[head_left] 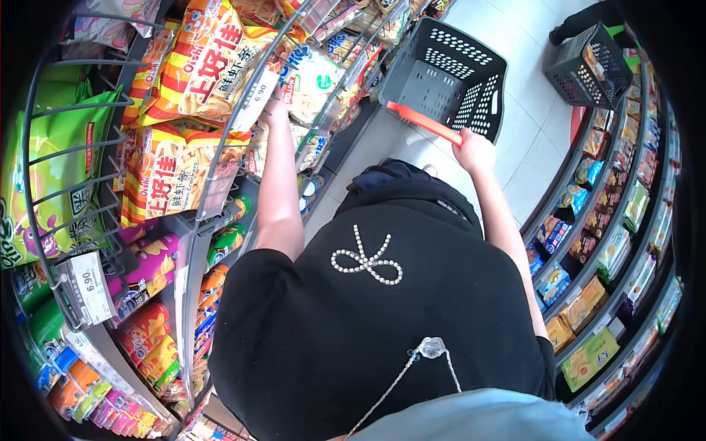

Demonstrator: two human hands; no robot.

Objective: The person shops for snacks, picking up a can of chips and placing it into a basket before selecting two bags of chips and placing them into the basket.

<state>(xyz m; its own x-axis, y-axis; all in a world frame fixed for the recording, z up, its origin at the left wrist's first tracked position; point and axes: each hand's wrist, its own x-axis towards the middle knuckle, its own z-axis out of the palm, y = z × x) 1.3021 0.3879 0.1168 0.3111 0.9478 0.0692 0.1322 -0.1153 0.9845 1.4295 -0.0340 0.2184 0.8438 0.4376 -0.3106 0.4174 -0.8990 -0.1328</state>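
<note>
My right hand is closed around the orange handle of a black plastic shopping basket, which hangs in front of me over the aisle floor and looks empty. My left hand reaches up to the wire snack rack on the left, touching the rack edge beside a white price tag reading 6.90; its fingers are partly hidden by the wire. Orange Oishi prawn cracker bags hang just left of that hand.
Wire racks of snack bags fill the left side, with green bags further left. Shelves of biscuit packs curve along the right. A second black basket sits on the tiled floor far ahead, beside a person's shoe.
</note>
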